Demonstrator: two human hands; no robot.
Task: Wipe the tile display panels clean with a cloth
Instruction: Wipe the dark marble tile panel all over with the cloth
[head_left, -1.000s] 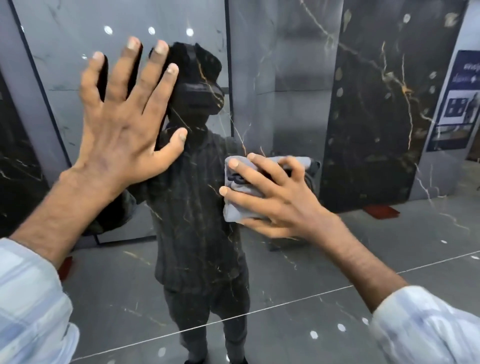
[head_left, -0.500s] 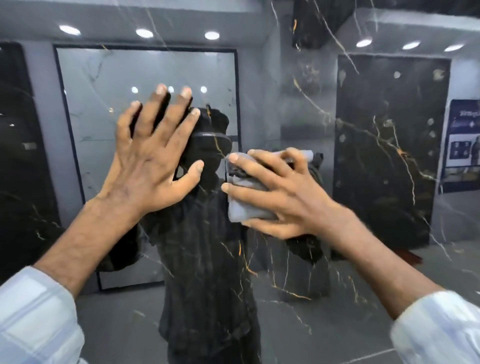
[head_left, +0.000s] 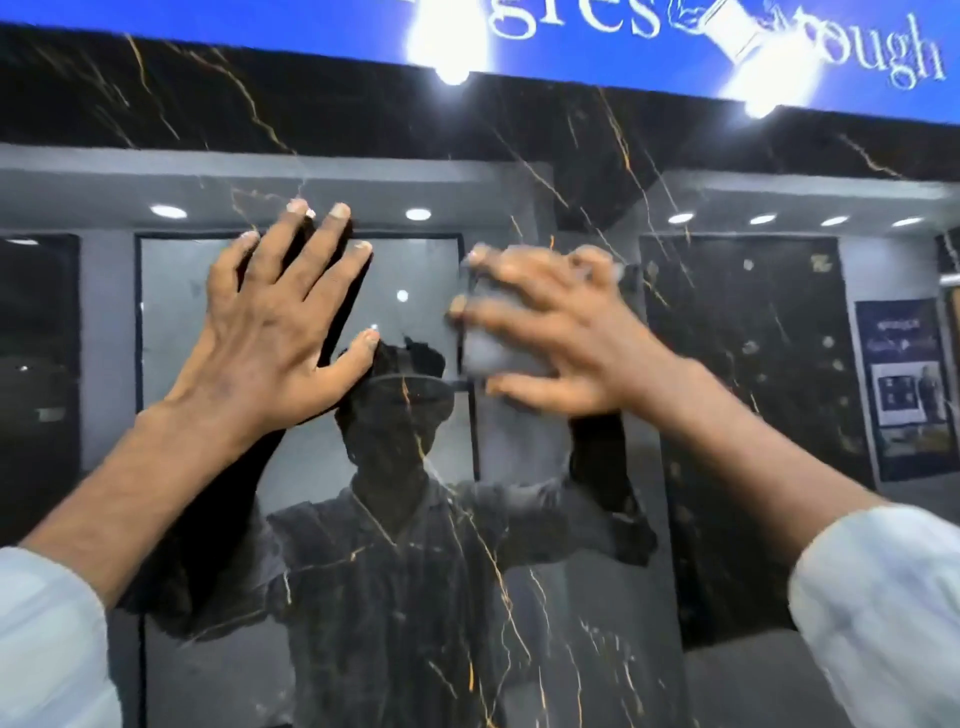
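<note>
Left hand (head_left: 270, 332) flat on glossy black panel (head_left: 467, 597), fingers spread. Right hand (head_left: 561, 343), blurred, at its 3 o'clock, fingers clamped on grey cloth (head_left: 488, 353) against panel. Blue sign (head_left: 311, 31) at 12 o'clock.
</note>
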